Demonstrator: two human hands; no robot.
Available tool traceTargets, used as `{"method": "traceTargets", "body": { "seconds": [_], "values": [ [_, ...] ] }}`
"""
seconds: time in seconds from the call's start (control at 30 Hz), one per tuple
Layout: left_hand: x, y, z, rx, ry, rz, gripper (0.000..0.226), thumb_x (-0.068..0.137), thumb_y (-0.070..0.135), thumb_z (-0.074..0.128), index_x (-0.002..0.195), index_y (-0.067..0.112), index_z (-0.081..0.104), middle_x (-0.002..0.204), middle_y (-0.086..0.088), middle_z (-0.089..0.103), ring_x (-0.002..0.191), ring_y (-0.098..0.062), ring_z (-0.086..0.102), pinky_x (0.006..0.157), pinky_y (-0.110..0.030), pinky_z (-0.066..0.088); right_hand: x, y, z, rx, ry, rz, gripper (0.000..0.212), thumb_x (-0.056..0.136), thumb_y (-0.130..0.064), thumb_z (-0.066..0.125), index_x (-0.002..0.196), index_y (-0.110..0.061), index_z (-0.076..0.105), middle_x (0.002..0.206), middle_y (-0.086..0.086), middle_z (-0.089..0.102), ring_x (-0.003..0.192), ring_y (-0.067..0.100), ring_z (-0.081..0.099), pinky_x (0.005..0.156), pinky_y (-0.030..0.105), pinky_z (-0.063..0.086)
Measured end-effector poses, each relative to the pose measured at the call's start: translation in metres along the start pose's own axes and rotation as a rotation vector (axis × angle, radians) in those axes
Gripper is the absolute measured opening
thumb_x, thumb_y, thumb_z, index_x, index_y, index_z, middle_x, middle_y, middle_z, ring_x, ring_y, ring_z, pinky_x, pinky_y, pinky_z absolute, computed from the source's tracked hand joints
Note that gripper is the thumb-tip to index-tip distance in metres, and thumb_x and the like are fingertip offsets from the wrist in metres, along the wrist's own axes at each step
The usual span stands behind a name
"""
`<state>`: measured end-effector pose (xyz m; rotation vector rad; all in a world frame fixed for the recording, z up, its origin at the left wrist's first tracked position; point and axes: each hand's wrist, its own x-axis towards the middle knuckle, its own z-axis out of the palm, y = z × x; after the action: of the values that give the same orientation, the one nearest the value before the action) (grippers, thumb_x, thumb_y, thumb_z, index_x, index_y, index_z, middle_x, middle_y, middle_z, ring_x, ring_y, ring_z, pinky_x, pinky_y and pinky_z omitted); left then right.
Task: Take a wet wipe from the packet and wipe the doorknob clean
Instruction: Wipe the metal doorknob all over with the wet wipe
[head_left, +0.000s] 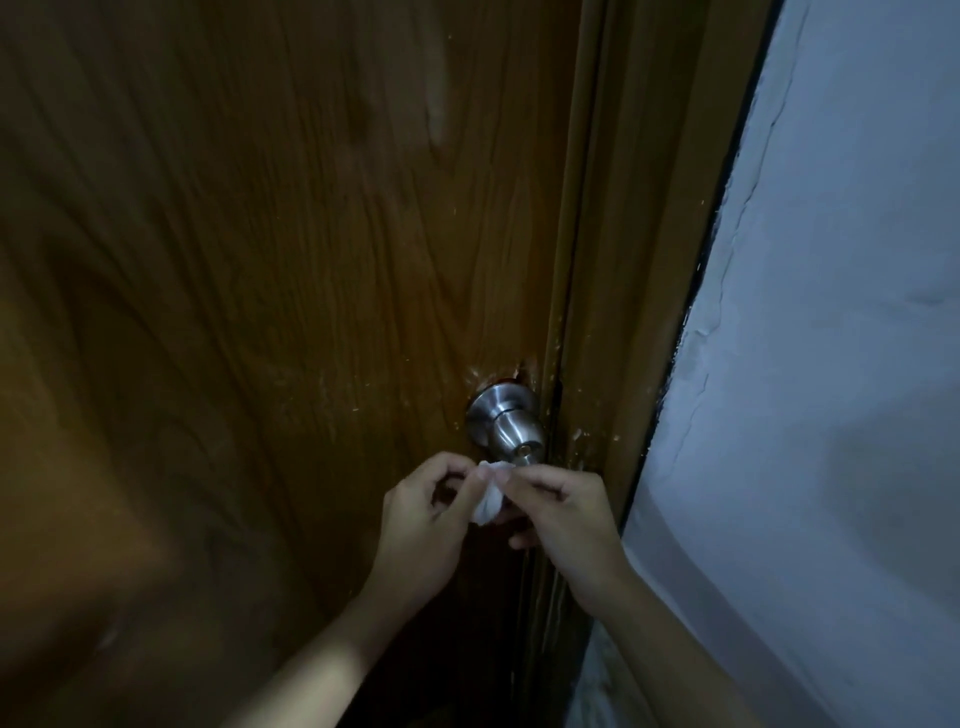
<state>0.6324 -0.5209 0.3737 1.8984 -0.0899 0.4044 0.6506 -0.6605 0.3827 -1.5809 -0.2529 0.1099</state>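
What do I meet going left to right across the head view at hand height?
Wooden door → left hand → wet wipe, pinched by both hands just below the doorknob → right hand → door frame → pale wall.

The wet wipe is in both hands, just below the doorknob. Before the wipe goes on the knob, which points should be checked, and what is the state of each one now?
1. Wet wipe in hand: ok, pinched between the fingers of the left hand and the right hand.
2. Wipe spread open: not ok, it hangs bunched.
3. Doorknob reachable: ok, it is bare metal just above the wipe, with nothing over it.
4. Wipe on the knob: not ok, its top edge sits at the knob's lower rim; contact cannot be told.
5. Door closed against the frame: cannot tell, the view is dark.
6. Wipe packet in view: not ok.
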Motion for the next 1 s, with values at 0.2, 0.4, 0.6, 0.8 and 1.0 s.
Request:
{"method": "traceTargets", "body": {
  "seconds": [0.2, 0.4, 0.6, 0.8, 1.0],
  "values": [
    [0.003, 0.004, -0.001, -0.284, -0.067, -0.139, 0.037, 0.067, 0.027, 0.07, 0.101, 0.015, 0.061, 0.084, -0.006, 0.071, 0.076, -0.017, 0.069, 0.064, -0.024, 0.054, 0.003, 0.003, -0.003, -0.024, 0.159, -0.12, 0.019, 0.09, -0.018, 0.055, 0.083, -0.012, 0.072, 0.064, 0.0, 0.068, 0.058, 0.008, 0.062, 0.046, 0.019, 0.047],
    [0.011, 0.011, -0.01, -0.252, -0.047, -0.056, 0.012, 0.079, 0.013, 0.065, 0.089, 0.013, 0.07, 0.08, 0.001, 0.072, 0.075, -0.006, 0.067, 0.062, -0.014, 0.051, 0.002, 0.0, -0.011, 0.052, 0.23, -0.163, 0.02, 0.092, -0.013, 0.05, 0.083, -0.011, 0.068, 0.066, 0.002, 0.06, 0.058, 0.006, 0.057, 0.047, 0.018, 0.045],
    [0.021, 0.029, -0.015, -0.363, -0.115, -0.054, 0.017, 0.068, 0.022, 0.069, 0.084, 0.015, 0.07, 0.081, 0.0, 0.07, 0.077, -0.011, 0.066, 0.066, -0.02, 0.053, -0.001, -0.011, -0.014, -0.051, 0.205, -0.443, 0.008, 0.082, -0.014, 0.066, 0.086, -0.007, 0.065, 0.073, 0.006, 0.063, 0.059, 0.008, 0.058, 0.05, 0.014, 0.046],
    [0.025, 0.039, -0.009, -0.533, -0.311, -0.118, 0.023, 0.076, 0.023, 0.06, 0.095, 0.014, 0.07, 0.097, -0.005, 0.073, 0.095, -0.019, 0.067, 0.08, -0.025, 0.055, 0.0, -0.026, -0.012, 0.074, 0.05, -0.4, 0.03, 0.069, -0.019, 0.069, 0.099, -0.013, 0.07, 0.087, 0.013, 0.072, 0.074, 0.018, 0.067, 0.059, 0.021, 0.055],
    [0.031, 0.038, -0.014, -0.515, -0.227, -0.131, 0.02, 0.076, 0.015, 0.061, 0.094, 0.014, 0.068, 0.096, -0.004, 0.071, 0.089, -0.016, 0.067, 0.073, -0.022, 0.055, 0.0, -0.022, -0.022, 0.089, 0.236, -0.354, 0.014, 0.08, -0.009, 0.063, 0.089, -0.016, 0.072, 0.087, 0.003, 0.075, 0.076, 0.016, 0.07, 0.058, 0.02, 0.056]
  ]
}}
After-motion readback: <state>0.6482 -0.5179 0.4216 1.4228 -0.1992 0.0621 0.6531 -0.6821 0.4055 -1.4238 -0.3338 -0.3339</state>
